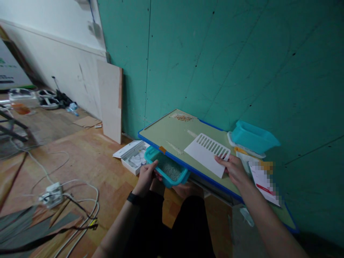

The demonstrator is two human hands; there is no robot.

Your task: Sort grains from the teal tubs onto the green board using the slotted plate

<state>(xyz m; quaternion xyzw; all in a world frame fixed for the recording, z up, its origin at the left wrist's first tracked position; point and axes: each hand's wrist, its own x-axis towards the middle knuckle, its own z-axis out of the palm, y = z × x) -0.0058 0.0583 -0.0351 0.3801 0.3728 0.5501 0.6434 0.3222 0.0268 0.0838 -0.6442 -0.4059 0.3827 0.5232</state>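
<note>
My left hand [148, 175] grips the near rim of a teal plastic box [184, 177], held just below the table's front edge. Inside lies a layer of pale, small grains [172, 169]. My right hand [233, 167] is closed on a white flat sheet with a row of slots [206, 154]. That sheet stands tilted over the tabletop, its lower edge close to the surface. Behind and left of it is a thin strip of pale grains [174, 147]. A heap of orange-brown grains [183, 117] lies at the table's far left corner.
The green table [158, 128] has a blue edge and stands against a green wall. On its right are another teal box [252, 136] and a white packet [264, 182]. An open white carton [131, 159] and a power strip [52, 195] with cables lie on the floor.
</note>
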